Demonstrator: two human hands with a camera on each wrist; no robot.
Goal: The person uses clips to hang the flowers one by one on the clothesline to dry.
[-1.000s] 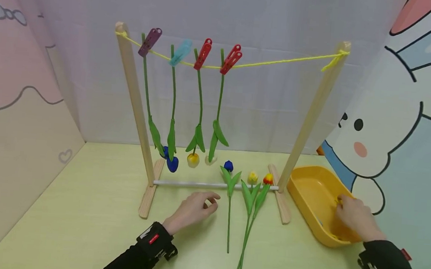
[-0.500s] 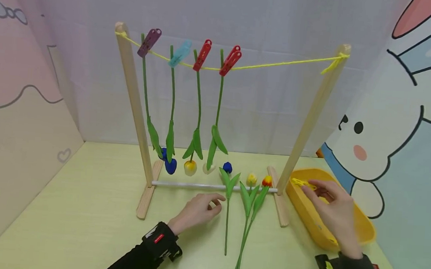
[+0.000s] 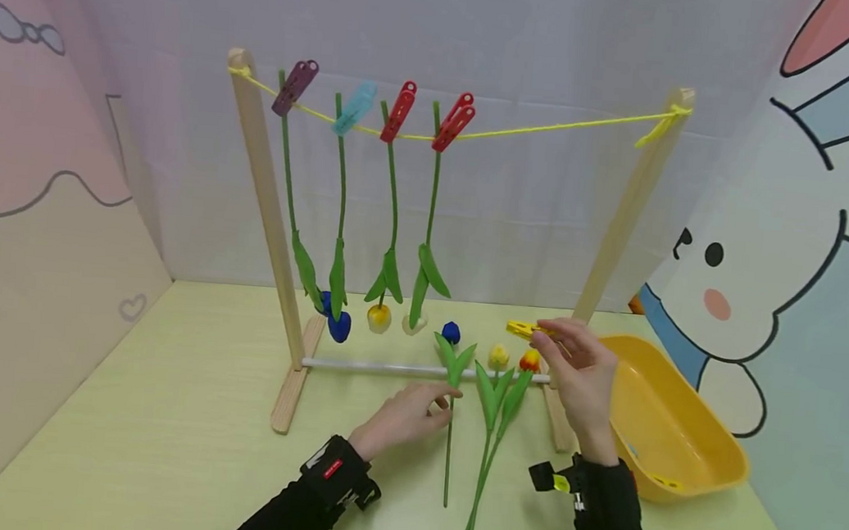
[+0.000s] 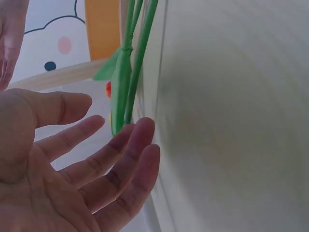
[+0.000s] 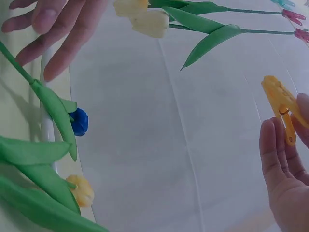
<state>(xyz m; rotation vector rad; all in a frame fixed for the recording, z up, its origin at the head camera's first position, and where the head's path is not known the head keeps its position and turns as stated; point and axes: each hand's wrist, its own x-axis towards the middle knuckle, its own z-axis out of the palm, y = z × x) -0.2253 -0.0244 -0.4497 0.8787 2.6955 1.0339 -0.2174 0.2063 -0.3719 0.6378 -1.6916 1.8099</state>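
Observation:
My right hand (image 3: 580, 387) pinches a yellow clothespin (image 3: 520, 330) between thumb and fingers, raised above the table near the right post. The right wrist view shows the same clothespin (image 5: 276, 96) with the fingertips at its handles. My left hand (image 3: 408, 417), fingers loosely bent and holding nothing, is at the stem of a blue artificial tulip (image 3: 451, 333) on the table. In the left wrist view its fingers (image 4: 120, 191) are spread beside green stems. To the right lie a yellow tulip (image 3: 499, 356) and a red-yellow tulip (image 3: 529, 360), their stems crossing.
A yellow line (image 3: 552, 125) runs between two wooden posts; several tulips hang from its left half, heads down, under purple, light blue and red clothespins (image 3: 399, 112). A white bar (image 3: 373, 367) joins the posts low down. The yellow basin (image 3: 669, 413) at right holds another yellow clothespin (image 3: 666, 482).
My right hand has brought the yellow clothespin out of the basin and leftward over the table. My left hand has shifted slightly right, up to the blue tulip's stem.

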